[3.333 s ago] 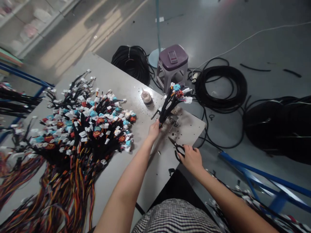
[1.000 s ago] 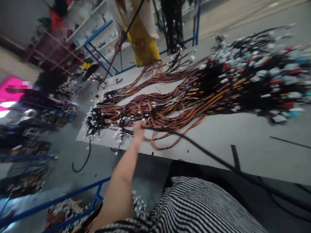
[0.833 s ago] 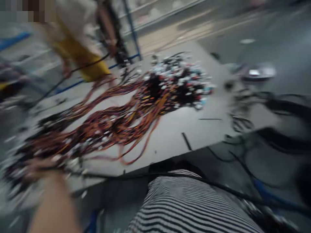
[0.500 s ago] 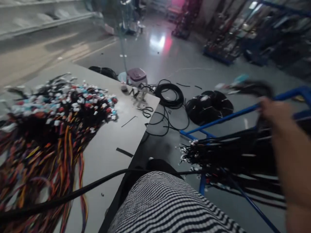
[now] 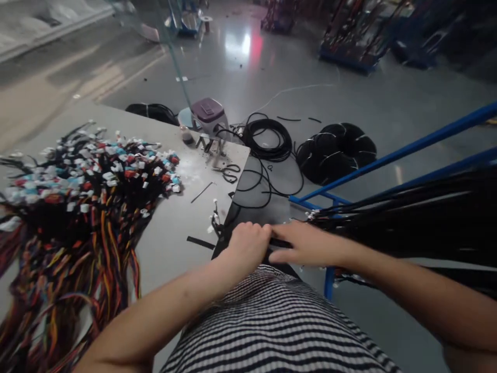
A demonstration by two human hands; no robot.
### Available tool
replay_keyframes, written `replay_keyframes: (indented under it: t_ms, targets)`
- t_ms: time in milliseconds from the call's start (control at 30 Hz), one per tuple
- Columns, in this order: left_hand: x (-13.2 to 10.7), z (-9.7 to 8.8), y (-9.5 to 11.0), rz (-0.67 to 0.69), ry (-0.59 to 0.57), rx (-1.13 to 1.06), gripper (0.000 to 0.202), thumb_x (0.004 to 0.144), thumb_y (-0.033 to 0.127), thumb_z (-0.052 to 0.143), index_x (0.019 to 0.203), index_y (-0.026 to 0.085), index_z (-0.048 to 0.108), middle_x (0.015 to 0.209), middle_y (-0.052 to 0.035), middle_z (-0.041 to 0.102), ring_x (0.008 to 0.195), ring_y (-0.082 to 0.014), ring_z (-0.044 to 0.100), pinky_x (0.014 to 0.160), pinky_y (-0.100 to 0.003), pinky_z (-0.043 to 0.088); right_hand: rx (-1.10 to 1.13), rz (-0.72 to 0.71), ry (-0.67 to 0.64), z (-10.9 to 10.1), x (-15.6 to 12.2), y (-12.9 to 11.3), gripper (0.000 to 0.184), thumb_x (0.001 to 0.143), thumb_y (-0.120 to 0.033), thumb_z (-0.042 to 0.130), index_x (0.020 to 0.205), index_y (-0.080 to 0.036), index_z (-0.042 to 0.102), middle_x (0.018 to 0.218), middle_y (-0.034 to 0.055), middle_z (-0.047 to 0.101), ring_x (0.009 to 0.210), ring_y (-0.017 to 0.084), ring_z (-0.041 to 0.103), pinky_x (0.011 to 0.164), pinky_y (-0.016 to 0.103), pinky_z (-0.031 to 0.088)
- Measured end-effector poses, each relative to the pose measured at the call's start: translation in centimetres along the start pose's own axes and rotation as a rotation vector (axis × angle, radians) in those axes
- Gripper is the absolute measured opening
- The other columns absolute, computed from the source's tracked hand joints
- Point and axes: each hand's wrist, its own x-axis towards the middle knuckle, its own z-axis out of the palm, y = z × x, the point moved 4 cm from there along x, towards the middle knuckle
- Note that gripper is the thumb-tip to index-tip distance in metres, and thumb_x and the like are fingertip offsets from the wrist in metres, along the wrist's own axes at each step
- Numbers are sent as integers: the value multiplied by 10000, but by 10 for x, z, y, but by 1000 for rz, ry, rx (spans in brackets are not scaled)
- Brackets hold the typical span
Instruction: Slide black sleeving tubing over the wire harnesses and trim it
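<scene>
My left hand [image 5: 250, 242] is closed round a black-sleeved wire harness in front of my striped clothing. The harness's end, with small white connectors [image 5: 214, 221], sticks out past that hand over the table's edge. Close against it, my right hand [image 5: 297, 242] has its thumb and fingers round the black sleeve [image 5: 280, 242] of the same harness. On the left of the table lies a big heap of wire harnesses [image 5: 112, 248] with white, red and blue connectors. Where the held harness runs beyond my right hand is hidden.
Scissors [image 5: 230, 173], a thin rod [image 5: 202, 192] and a black strip [image 5: 200, 242] lie on the white table [image 5: 166, 259]. Coils of black tubing [image 5: 337, 153] and a purple-lidded bin [image 5: 208, 110] stand on the floor. To my right, a blue frame [image 5: 404, 160] bears black harnesses [image 5: 423, 223].
My right hand has come from the blue frame at the right to the middle. My left hand has entered view, and both now grip a harness. The black tube across my lap is gone from view.
</scene>
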Motion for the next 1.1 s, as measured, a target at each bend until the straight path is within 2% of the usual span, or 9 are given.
replay_keyframes:
  t_ms: [67,200,300,400,467,600,733,933,1100]
  targets:
    - [-3,14,-13,-20,-26,-184,147,885,273,552,929,146,613,823,-83,665,770,-226,621,644,-304,409,58,-54,-195,26,4,-14,332,921,-443,542,1065,-175,674,928,81,691,815,205,629,716,271,450]
    - [-39,45,-56,51,-194,-774,305,896,452,575,947,157,634,805,-9,647,725,-148,579,632,-239,408,101,-127,-207,51,4,-7,327,978,-403,421,972,-181,659,932,69,689,814,194,618,725,270,426]
    - [-59,66,-65,113,-245,-991,332,905,449,571,977,143,677,831,-14,657,749,-136,582,661,-224,423,133,-97,-314,67,8,0,317,952,-422,460,965,-178,663,930,71,692,801,200,616,712,274,422]
    - [-64,74,-56,116,-72,-950,309,919,401,562,1022,151,712,911,-51,688,839,-158,609,748,-246,439,303,-73,-477,80,16,-13,375,942,-486,467,983,-174,671,908,56,691,816,196,621,702,265,433]
    - [-65,74,-49,95,7,-862,296,916,377,568,1074,174,715,962,-64,703,883,-172,622,784,-260,440,321,-109,-479,84,19,-24,400,952,-481,439,982,-163,681,912,61,693,823,198,623,706,267,436]
    - [-66,71,-44,89,-101,-689,315,914,416,555,1073,196,717,951,-58,731,842,-187,637,819,-298,428,102,-337,-277,85,17,-30,401,985,-433,391,1106,-182,679,995,81,699,862,202,634,729,275,424]
    - [-65,69,-42,194,-212,-655,312,962,412,482,1037,211,708,954,-34,745,817,-169,638,938,-347,362,-145,-515,-165,91,9,-22,370,990,-321,370,1188,-178,649,835,78,686,732,179,614,619,260,366]
    - [-58,73,-30,47,61,-326,234,938,329,521,908,179,698,850,-65,728,854,-205,636,957,-419,346,-143,-258,-280,100,17,-23,344,1001,-404,418,1024,-187,684,928,61,708,767,182,644,620,262,371]
    - [-60,83,-29,-178,-16,-415,245,938,340,496,1049,195,660,980,-67,711,828,-207,665,772,-343,464,-173,-321,-164,103,14,-20,307,957,-286,436,1163,-196,646,922,61,699,805,174,634,629,259,378]
